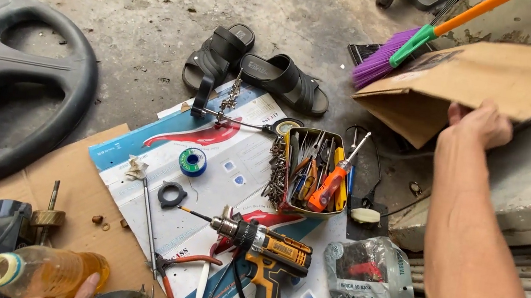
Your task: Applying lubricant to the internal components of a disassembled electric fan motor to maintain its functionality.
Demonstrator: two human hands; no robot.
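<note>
Reaching far to the right, our right hand [480, 124] grips the edge of a brown cardboard piece [476, 78] to lift it, while our left hand [83, 291] holds a yellowish plastic bottle [44, 271] lying near left.

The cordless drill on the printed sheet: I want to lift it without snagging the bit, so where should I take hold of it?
Grip the cordless drill by its yellow-and-black handle, which points toward the bottom edge of the view, coming from the near side. It lies on its side with the bit pointing left, toward the pliers, so a hold on the handle probably keeps the fingers clear of the chuck and bit.
</note>
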